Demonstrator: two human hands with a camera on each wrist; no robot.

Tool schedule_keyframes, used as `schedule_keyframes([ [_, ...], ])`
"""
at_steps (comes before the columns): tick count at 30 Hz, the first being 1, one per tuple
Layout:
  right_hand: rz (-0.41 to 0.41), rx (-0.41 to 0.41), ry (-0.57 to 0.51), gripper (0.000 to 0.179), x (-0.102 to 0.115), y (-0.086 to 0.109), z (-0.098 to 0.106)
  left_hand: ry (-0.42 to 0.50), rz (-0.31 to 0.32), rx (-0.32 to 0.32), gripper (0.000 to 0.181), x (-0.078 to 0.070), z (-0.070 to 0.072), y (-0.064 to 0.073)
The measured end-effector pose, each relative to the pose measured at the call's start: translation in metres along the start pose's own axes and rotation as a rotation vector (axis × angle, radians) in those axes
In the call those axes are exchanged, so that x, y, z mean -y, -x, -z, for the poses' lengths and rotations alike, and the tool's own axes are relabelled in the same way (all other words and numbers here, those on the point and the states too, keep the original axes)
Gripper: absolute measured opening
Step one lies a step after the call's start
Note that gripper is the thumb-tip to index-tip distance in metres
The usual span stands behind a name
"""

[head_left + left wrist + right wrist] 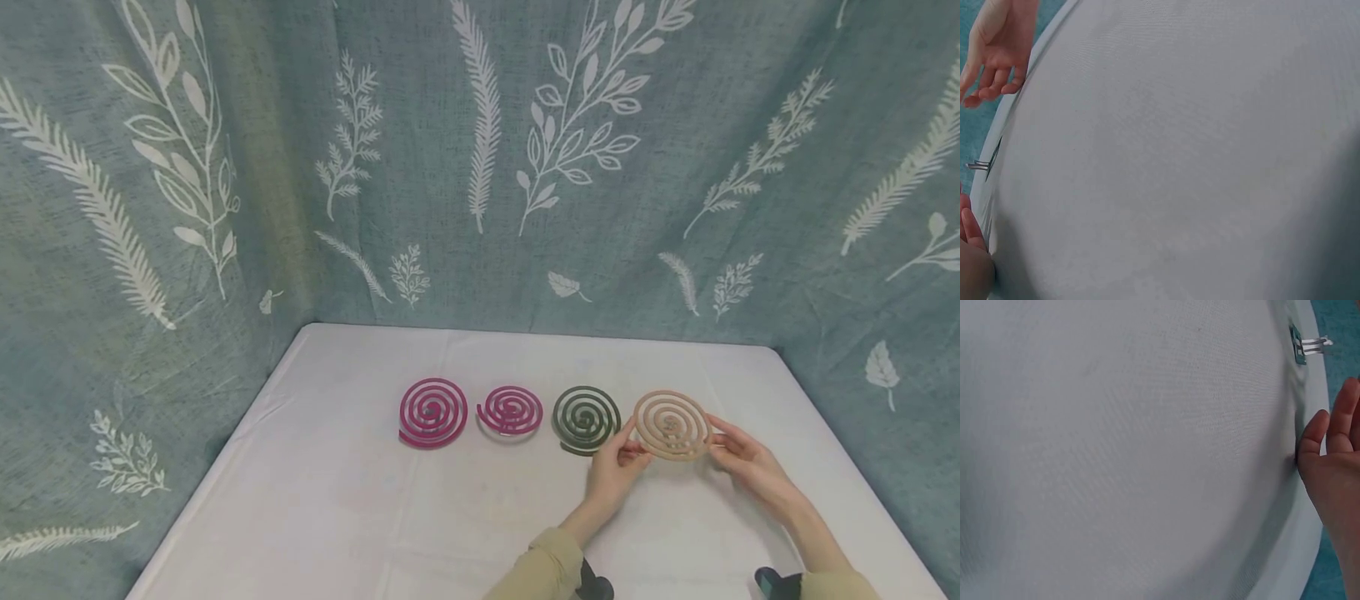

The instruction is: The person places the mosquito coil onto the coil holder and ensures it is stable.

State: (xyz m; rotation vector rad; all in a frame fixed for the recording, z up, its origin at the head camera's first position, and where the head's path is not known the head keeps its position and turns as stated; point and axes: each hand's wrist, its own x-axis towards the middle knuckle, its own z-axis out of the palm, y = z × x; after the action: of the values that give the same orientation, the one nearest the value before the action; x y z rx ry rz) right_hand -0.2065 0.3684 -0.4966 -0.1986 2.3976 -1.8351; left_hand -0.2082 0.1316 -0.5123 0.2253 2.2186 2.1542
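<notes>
In the head view both hands hold a tan mosquito coil (671,427) by opposite edges, at the right end of a row of spirals. My left hand (611,477) pinches its left edge between thumb and fingers. On the opposite edge, my right hand (756,473) grips with fingers and thumb. Just left of the tan one lies a dark green coil (585,419), overlapped at its lower right by the left hand's fingertips in this view. Farther left are a smaller magenta coil (510,409) and a larger magenta coil (432,412). Neither wrist view includes the coils.
A white cloth covers the table (315,500). Blue-green curtains (420,167) with white leaf prints hang behind it and on both sides. A metal clip (1315,345) sits on the cloth's edge in the right wrist view.
</notes>
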Motion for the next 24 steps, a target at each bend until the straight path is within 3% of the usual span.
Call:
schedule_keyframes([
  [10, -0.095, -0.047, -0.078, 0.047, -0.006, -0.002, 0.000, -0.043, 0.000, -0.035, 0.054, -0.005, -0.007, 0.001],
  [17, -0.112, -0.087, -0.136, 0.041, -0.007, -0.006, 0.001, -0.066, 0.076, -0.064, 0.055, -0.010, -0.012, -0.005],
  [24, -0.188, -0.117, -0.115, 0.045, -0.005, -0.011, 0.005, -0.051, 0.134, -0.023, 0.060, -0.016, -0.016, -0.009],
])
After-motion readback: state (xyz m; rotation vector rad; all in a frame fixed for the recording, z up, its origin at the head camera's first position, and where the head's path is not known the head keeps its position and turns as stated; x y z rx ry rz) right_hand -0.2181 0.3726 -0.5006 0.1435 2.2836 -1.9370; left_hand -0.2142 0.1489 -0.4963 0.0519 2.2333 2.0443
